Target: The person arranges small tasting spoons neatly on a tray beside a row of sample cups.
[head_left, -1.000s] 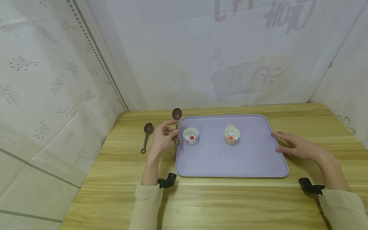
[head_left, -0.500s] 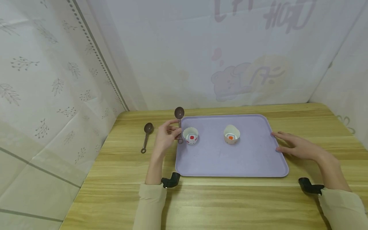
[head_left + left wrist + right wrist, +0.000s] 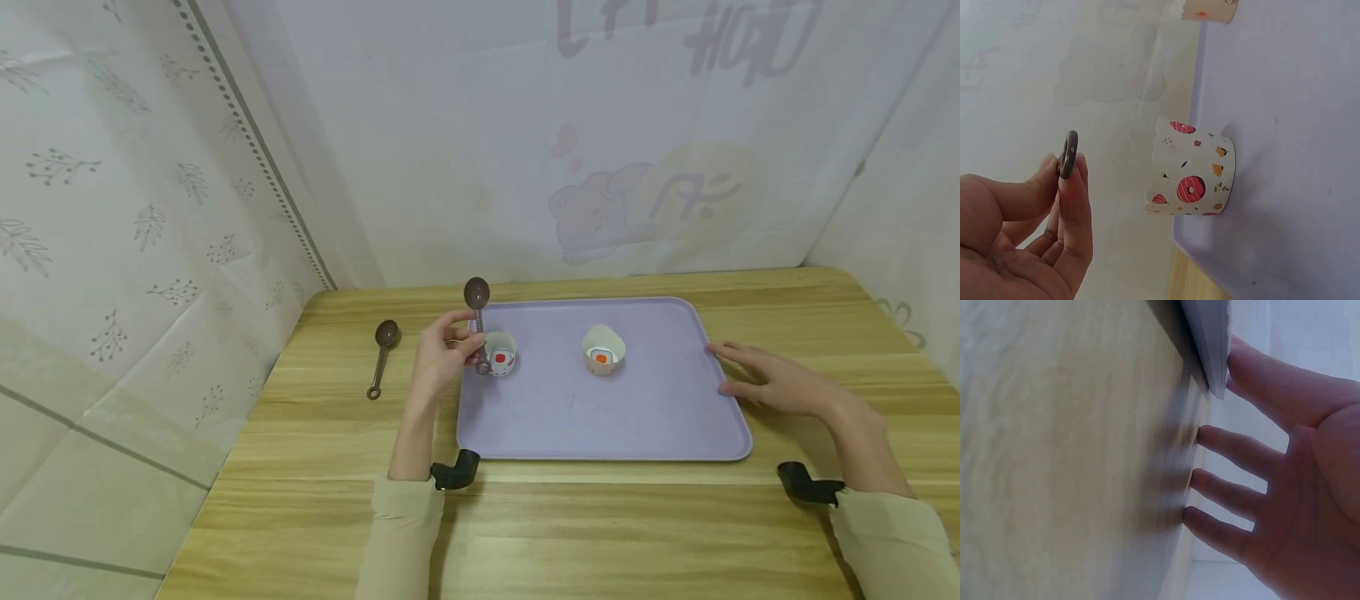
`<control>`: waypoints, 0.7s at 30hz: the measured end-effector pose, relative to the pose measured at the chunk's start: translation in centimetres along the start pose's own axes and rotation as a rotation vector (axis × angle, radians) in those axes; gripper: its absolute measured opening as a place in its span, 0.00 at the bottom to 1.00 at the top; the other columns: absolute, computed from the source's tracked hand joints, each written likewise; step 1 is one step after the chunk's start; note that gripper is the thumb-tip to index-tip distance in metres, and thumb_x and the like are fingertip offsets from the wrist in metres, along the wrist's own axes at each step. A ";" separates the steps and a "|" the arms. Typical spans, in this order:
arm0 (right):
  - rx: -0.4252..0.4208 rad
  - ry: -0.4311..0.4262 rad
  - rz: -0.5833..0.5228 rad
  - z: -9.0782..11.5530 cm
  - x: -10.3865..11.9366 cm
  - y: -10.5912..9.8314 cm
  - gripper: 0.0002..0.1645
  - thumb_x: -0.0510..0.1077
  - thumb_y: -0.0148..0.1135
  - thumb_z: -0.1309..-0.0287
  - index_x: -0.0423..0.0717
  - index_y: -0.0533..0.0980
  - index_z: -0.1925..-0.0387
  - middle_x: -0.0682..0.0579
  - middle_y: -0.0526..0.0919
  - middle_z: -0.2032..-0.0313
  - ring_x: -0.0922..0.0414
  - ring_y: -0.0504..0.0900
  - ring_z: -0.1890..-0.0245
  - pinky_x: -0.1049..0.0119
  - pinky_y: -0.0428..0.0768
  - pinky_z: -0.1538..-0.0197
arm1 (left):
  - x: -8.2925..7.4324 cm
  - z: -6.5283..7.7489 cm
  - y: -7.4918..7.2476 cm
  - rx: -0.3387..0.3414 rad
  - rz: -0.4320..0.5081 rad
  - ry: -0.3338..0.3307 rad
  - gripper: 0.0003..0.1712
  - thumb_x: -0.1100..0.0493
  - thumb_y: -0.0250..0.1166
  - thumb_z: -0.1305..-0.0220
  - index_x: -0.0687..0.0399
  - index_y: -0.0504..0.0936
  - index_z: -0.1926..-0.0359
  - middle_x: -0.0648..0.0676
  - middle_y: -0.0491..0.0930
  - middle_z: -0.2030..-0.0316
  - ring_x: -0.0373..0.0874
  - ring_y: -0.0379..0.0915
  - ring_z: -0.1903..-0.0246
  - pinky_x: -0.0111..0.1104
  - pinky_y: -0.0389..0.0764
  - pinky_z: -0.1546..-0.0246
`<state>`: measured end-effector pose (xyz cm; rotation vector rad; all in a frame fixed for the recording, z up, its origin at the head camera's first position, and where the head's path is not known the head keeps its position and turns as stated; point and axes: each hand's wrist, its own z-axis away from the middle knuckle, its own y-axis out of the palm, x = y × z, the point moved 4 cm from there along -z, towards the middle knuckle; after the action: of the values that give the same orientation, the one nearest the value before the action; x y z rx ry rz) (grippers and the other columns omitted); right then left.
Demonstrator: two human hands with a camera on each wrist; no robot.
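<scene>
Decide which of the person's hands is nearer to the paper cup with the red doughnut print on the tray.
Left. The left hand holds a brown spoon right beside the doughnut-print cup. The right hand rests at the tray's far right edge, beyond the other cup.

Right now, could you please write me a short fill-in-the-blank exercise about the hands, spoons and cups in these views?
1. The left hand pinches a brown ____ with its bowl pointing up.
2. Both paper cups stand on the ____ tray.
3. The right hand rests with straight fingers against the tray's ____ edge.
4. The second spoon lies on the table, to the ____ of the tray.

Missing words: spoon; purple; right; left
</scene>
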<state>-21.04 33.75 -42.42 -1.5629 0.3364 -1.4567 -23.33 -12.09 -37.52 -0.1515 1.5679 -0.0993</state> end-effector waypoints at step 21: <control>0.006 0.012 -0.001 -0.1 -0.1 0.0 0.42 0.47 0.63 0.31 0.33 0.58 0.26 0.18 0.49 0.30 0.19 0.46 0.32 0.22 0.49 0.37 | -0.2 -0.2 2.4 0.016 0.099 -0.005 0.24 0.76 0.69 0.40 0.66 0.80 0.43 0.60 0.83 0.70 0.37 0.75 0.80 0.25 0.79 0.78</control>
<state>-21.14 33.78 -42.44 -1.5502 0.3385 -1.4673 -23.63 -9.73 -37.71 -0.0613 1.5661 -0.0343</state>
